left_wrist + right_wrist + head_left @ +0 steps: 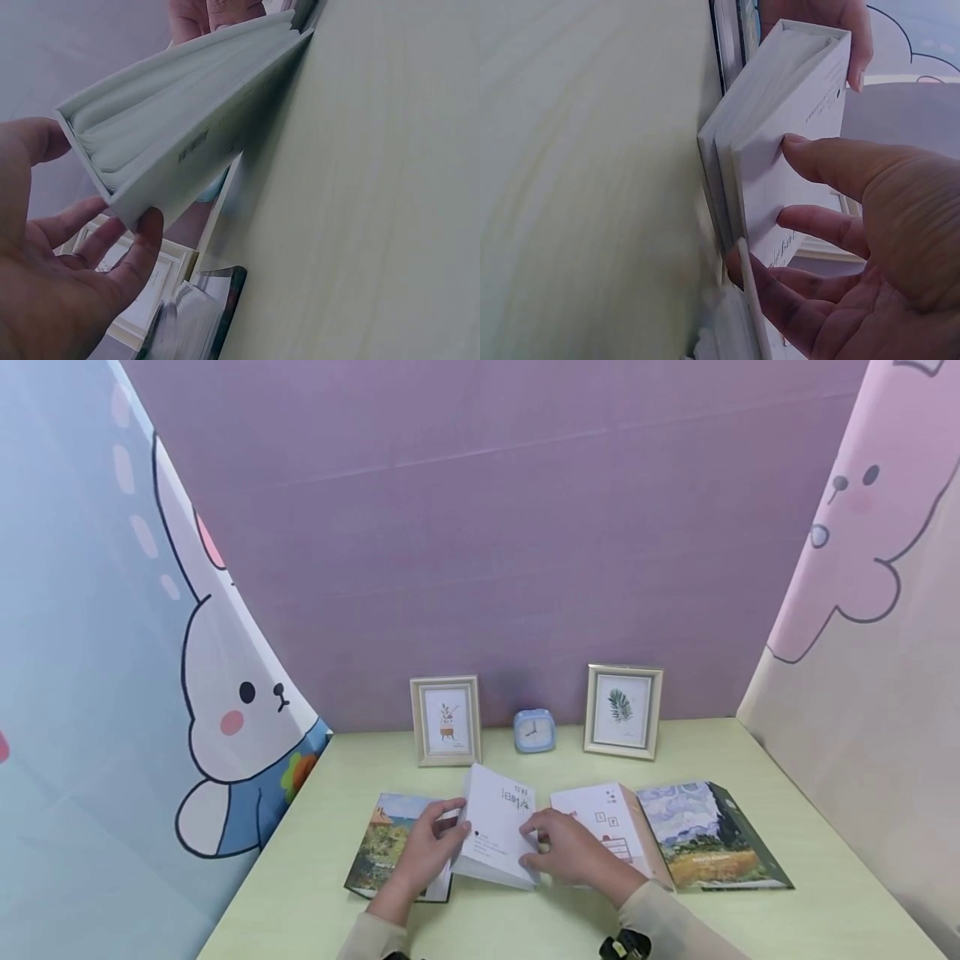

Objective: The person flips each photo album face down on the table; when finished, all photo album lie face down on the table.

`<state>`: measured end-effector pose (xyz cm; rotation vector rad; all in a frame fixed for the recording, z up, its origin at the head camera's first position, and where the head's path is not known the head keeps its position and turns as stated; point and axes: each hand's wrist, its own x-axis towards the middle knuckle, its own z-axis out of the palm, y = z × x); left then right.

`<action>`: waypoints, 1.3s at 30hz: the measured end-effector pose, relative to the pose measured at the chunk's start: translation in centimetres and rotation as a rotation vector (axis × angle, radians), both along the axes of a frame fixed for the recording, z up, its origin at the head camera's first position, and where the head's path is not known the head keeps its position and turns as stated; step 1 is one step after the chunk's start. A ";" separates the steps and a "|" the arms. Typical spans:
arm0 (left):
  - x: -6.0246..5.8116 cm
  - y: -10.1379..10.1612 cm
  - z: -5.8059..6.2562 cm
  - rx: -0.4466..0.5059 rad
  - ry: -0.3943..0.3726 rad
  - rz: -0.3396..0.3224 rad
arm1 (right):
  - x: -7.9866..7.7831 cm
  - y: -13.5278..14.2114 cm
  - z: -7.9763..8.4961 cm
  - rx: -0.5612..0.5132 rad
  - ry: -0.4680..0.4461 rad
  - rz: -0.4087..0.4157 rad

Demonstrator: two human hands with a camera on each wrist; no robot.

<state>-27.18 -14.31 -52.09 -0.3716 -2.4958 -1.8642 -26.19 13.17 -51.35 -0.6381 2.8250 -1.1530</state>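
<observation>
A white book (493, 827) with green lettering is tilted up off the table, its pages slightly fanned. My left hand (426, 853) grips its spine side; in the left wrist view the thumb is on one cover and the fingers (139, 251) support the other. At the opposite edge is my right hand (564, 847), thumb and index fingertip on the front cover, another finger reaching round the edge in the right wrist view. Under the left hand lies a landscape-covered book (390, 843). Beside the right hand lies a white book with a furniture drawing (600, 818).
Another book with a painted wheat field (701, 839) lies at the right. Along the back of the pale green table (300, 868) stand a plant-pot picture frame (413, 718), a blue clock (534, 732) and a leaf picture frame (656, 718), before a purple backdrop.
</observation>
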 end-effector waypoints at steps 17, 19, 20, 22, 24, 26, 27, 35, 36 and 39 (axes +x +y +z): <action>-0.2 -0.1 0.1 0.206 0.060 -0.044 | -0.3 -0.7 -0.2 -0.162 -0.032 0.074; -0.2 -0.1 0.1 0.238 0.063 -0.053 | -0.4 -0.8 -0.2 -0.186 -0.034 0.082; -0.2 -0.1 0.1 0.252 0.063 -0.057 | -0.4 -0.8 -0.2 -0.194 -0.035 0.082; -0.3 -0.1 0.1 0.273 0.060 -0.072 | -0.5 -0.9 -0.2 -0.211 -0.037 0.083; -0.3 -0.1 0.1 0.285 0.058 -0.083 | -0.5 -1.0 -0.2 -0.230 -0.037 0.086; -0.3 -0.2 0.2 0.300 0.059 -0.093 | -0.5 -1.1 -0.2 -0.249 -0.034 0.092; -0.3 -0.1 0.2 0.308 0.059 -0.096 | -0.5 -1.1 -0.2 -0.260 -0.034 0.097; -0.3 0.0 0.3 0.400 0.129 -0.139 | -0.6 -1.2 -0.3 -0.322 -0.087 0.115; -0.3 0.0 0.3 0.405 0.131 -0.142 | -0.6 -1.2 -0.3 -0.322 -0.097 0.111; -0.3 0.0 0.3 0.402 0.127 -0.146 | -0.6 -1.1 -0.2 -0.329 -0.106 0.104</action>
